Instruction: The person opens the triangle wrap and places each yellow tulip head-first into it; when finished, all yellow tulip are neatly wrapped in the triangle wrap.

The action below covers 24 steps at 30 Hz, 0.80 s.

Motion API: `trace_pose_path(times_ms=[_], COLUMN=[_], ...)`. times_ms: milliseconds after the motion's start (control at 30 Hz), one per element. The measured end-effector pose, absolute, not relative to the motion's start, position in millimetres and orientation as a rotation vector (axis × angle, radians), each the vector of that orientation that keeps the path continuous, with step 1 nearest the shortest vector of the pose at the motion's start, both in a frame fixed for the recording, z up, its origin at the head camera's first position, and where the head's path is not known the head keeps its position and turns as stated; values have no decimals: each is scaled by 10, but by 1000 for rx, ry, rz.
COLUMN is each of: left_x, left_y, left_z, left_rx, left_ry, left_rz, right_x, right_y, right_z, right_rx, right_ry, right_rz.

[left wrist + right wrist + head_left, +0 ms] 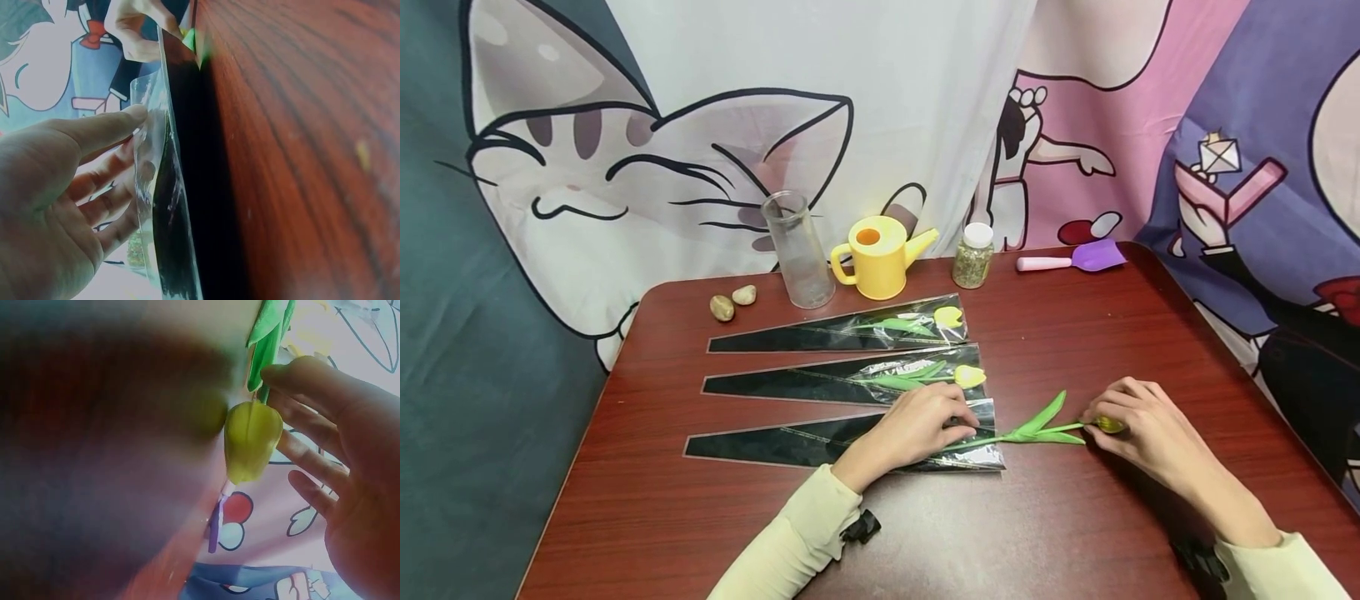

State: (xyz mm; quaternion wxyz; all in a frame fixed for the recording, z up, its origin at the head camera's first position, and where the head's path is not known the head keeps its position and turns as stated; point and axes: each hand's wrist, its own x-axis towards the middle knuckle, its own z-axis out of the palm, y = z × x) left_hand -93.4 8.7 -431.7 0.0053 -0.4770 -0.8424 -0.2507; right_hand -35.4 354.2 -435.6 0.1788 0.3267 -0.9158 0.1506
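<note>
A yellow tulip with green leaves [1036, 429] lies lengthwise between the two hands. My right hand [1142, 425] pinches its stem just below the yellow bloom [252, 440]. The stem's lower end reaches the mouth of the nearest flower sleeve [760, 444], which has a black back and clear front. My left hand [921, 421] pinches the sleeve's clear film [147, 115] near that wide mouth, thumb against the film. The stem's tip is partly hidden by the left hand. Two similar sleeves, the middle one [790, 382] and the far one [782, 336], each hold a yellow tulip.
Along the back stand a clear glass vase [801, 258], a yellow watering can [882, 262] and a white-lidded jar [973, 258] of green bits. A purple toy shovel [1093, 257] lies at the back right. Two stones [722, 308] lie at the back left.
</note>
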Motion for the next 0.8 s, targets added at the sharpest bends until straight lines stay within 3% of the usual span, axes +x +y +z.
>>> trace_pose_path(times_ms=[800], left_x=[-915], left_y=[118], left_z=[-4283], left_rx=[-1494], left_ry=[-2562], left_rz=[-830], right_x=[-417], right_y=[2823], right_z=[-4336], right_rx=[1111], right_ry=[-2484], right_rz=[696])
